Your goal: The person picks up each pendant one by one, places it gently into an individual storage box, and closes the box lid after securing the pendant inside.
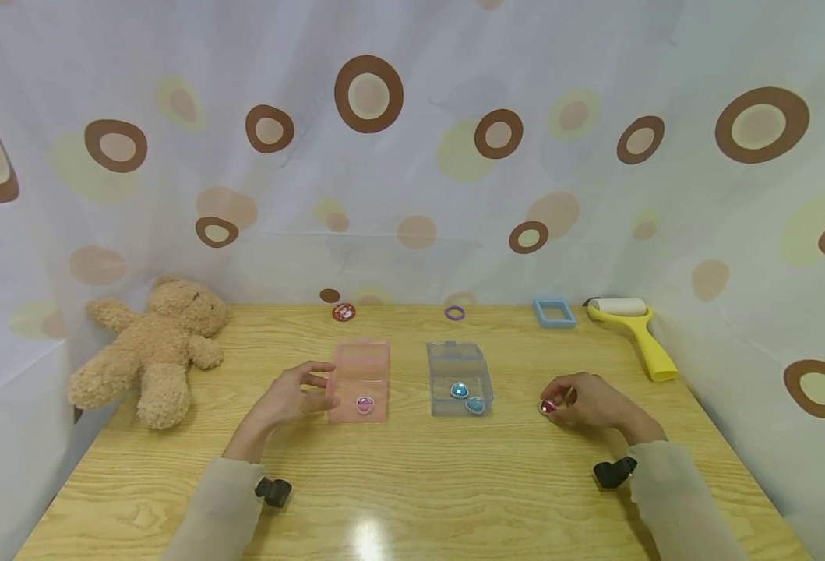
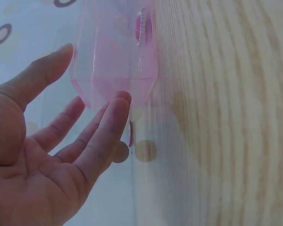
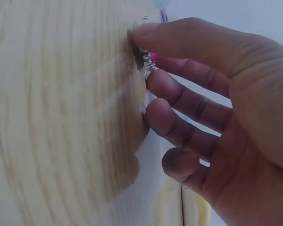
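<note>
Pink box (image 1: 360, 381) sits on the wood table (image 1: 412, 483), one pink gem (image 1: 364, 404) inside near its front end. My left hand (image 1: 293, 397) is beside the box's left wall, fingers straight and spread; left wrist view shows the fingertips (image 2: 117, 101) right at the box (image 2: 114, 56), contact or a hair off, can't tell. That hand grips nothing. Clear box (image 1: 458, 379) stands just right of the pink one, apart from it, with two blue gems (image 1: 467, 397) inside. My right hand (image 1: 587, 401) is on the table right of the clear box, thumb and fingers curled and pinched on a red gem (image 1: 548, 406); right wrist view shows the gem (image 3: 146, 60) clamped between thumb and forefinger, down at the table surface. Hands are well apart, both boxes between them. Along the back edge: red disc (image 1: 343, 312), purple ring (image 1: 455, 313), blue frame (image 1: 554, 312), yellow lint roller (image 1: 636, 331). Teddy bear (image 1: 153, 347) lies at far left against the spotted curtain (image 1: 412, 140).
</note>
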The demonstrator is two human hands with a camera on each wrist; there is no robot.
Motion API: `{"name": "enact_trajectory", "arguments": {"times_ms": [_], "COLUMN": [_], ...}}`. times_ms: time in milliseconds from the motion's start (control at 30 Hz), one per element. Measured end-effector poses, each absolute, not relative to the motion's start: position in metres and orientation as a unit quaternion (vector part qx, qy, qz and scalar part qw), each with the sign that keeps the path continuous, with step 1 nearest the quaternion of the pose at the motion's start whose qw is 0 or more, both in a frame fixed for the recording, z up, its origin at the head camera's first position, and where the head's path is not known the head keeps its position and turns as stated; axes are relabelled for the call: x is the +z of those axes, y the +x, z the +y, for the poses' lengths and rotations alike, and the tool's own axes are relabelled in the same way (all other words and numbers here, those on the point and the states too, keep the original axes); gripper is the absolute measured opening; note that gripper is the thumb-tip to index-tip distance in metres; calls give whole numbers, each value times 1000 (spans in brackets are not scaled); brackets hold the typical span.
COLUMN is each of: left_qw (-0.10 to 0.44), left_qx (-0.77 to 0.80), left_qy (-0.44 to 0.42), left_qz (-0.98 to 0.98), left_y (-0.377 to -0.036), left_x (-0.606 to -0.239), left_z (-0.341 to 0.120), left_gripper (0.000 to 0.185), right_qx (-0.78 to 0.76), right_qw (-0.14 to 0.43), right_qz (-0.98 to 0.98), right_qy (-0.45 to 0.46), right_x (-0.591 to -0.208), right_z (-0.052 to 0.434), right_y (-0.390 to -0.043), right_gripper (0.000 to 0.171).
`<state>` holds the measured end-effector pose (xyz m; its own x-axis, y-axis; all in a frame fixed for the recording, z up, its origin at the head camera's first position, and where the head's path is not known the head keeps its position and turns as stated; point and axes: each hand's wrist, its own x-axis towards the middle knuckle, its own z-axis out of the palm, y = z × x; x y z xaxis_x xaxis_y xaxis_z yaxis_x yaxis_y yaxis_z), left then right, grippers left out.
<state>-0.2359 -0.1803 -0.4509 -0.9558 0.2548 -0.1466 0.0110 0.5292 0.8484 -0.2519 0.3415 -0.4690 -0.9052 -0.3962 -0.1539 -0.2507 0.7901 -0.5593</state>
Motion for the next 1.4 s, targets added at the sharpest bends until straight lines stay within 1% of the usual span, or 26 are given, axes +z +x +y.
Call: {"name": "enact_trajectory", "arguments": {"times_ms": [167,267,367,567,733,967,1400], "left_qw": [127,125,123,122,124,126,126], "left_qx": [479,475,471,470,470,471,471], "left_qy": [78,77,77,77,73,81,75], "left_qz": [865,868,870,871,871,869,870], "left_y": [-237,-237,-238,-238,-237,-237,-236], "left_x": [-452,-453,-452,-451,-449,-449,-452], "left_z": [-180,-180,-180,-178,-177,-177,-180], "left_gripper": [64,64,63,63,63,64,65], "right_qx": [-277,-290,-309,-330,-336,-342,-362], "right_qw": [112,103,101,100,81,57,65], "right_qz": [939,938,932,928,925,921,907], "right_qy": [-169,-162,-158,-140,-156,-175,-204], "right_x": [-467,-466,-466,-463,-457,-449,-440], "right_z": [339,338,337,331,322,305,261], "right_y": [-251,-251,-252,-257,-261,-265,-276], "right_gripper": [25,23,21,23,27,27,27]}}
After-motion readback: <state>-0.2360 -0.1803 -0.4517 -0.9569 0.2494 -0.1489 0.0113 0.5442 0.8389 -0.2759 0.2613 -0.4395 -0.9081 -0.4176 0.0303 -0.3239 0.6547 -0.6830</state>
